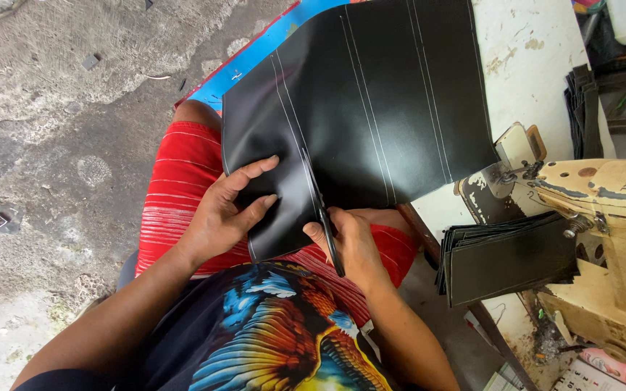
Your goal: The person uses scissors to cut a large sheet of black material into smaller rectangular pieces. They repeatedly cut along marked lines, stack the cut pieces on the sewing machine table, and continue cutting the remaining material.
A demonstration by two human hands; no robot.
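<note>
A large black leather-like sheet point(371, 108) marked with thin white lines lies over my lap and the table edge. My left hand point(230, 210) rests flat on its lower left part, fingers spread, holding it down. My right hand point(353, 242) grips black scissors point(320, 213), whose blades run along one of the white lines into the sheet. Red striped shorts point(179, 188) show under the sheet.
An old cream sewing machine point(610, 239) stands on the white worn table point(537, 65) at the right. A stack of cut black pieces point(508, 257) lies beside it. More dark pieces point(585, 108) sit at the far right. Bare concrete floor point(59, 145) fills the left.
</note>
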